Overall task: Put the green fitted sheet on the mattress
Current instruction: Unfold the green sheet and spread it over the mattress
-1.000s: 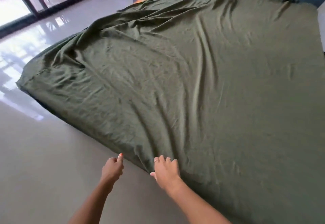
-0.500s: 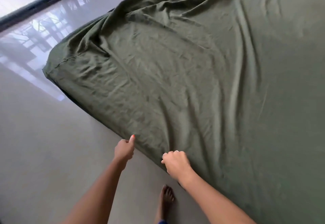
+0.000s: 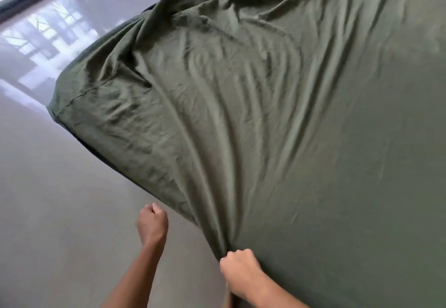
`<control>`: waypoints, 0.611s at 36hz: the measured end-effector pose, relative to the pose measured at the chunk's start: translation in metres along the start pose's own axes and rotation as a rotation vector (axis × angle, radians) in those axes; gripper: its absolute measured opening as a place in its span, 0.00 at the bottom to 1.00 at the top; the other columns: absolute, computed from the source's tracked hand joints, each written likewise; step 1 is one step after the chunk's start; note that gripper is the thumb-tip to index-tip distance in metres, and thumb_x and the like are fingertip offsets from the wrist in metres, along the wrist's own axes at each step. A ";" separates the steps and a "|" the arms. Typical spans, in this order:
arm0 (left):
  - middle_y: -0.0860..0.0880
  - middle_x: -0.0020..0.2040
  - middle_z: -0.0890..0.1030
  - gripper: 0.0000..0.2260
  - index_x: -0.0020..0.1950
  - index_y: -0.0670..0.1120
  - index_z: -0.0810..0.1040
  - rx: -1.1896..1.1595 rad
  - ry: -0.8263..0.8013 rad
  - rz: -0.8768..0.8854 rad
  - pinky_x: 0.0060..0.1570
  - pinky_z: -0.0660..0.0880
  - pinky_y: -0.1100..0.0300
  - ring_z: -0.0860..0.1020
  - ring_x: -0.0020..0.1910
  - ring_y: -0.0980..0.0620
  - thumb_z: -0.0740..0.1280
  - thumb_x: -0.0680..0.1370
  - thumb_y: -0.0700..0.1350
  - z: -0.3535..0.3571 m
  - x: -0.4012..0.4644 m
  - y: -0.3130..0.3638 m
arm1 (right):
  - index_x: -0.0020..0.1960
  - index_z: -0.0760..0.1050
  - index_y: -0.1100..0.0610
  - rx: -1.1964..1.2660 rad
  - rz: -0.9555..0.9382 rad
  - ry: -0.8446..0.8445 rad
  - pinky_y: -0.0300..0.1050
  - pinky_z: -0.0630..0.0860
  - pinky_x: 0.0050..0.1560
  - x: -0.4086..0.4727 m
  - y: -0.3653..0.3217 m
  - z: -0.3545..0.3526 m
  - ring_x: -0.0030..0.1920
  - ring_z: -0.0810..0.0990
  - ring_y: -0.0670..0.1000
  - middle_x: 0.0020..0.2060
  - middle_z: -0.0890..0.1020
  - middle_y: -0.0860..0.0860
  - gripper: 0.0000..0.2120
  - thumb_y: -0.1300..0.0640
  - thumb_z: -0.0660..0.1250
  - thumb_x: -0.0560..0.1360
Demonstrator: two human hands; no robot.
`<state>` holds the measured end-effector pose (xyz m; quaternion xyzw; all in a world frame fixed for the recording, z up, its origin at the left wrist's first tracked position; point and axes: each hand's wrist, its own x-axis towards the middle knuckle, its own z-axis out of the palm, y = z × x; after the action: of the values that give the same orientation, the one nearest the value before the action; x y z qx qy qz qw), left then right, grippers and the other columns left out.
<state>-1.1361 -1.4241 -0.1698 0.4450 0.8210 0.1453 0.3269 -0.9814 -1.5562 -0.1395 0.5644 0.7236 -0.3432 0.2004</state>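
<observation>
Two hands work the near edge of the green sheet (image 3: 277,114) from our head view. Our right hand (image 3: 240,268) has its fingers (image 3: 237,254) bunched tight around a fold of the sheet's hem, creases fanning away from it toward the far corner. Our left hand (image 3: 152,225) is fisted just beside that edge, over the floor (image 3: 60,199); whether it pinches cloth we cannot tell. The sheet drapes the whole mattress, which is hidden, running away and rightward from our fingers; the right hand is nearer.
</observation>
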 end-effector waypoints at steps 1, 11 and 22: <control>0.38 0.39 0.75 0.15 0.41 0.33 0.74 0.004 0.022 -0.048 0.41 0.65 0.54 0.72 0.40 0.40 0.54 0.81 0.40 -0.009 0.009 -0.004 | 0.62 0.74 0.60 -0.005 0.005 -0.044 0.48 0.60 0.47 0.002 -0.001 -0.006 0.61 0.76 0.61 0.60 0.76 0.59 0.13 0.60 0.59 0.79; 0.41 0.33 0.77 0.19 0.34 0.37 0.74 -0.135 0.017 -0.157 0.44 0.74 0.52 0.77 0.35 0.43 0.55 0.81 0.44 -0.083 0.089 -0.024 | 0.31 0.77 0.52 -0.072 0.114 0.552 0.35 0.65 0.20 0.102 -0.039 -0.078 0.21 0.75 0.48 0.23 0.75 0.48 0.21 0.43 0.83 0.49; 0.45 0.39 0.77 0.19 0.40 0.42 0.72 -0.240 -0.205 -0.049 0.37 0.70 0.57 0.75 0.34 0.47 0.54 0.82 0.54 -0.088 0.216 0.028 | 0.29 0.75 0.53 -0.017 0.250 0.400 0.35 0.63 0.21 0.193 -0.080 -0.121 0.19 0.73 0.50 0.20 0.73 0.50 0.23 0.48 0.85 0.44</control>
<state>-1.2608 -1.2258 -0.1775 0.3951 0.7705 0.1881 0.4635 -1.1004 -1.3484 -0.1658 0.7048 0.6760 -0.1910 0.0985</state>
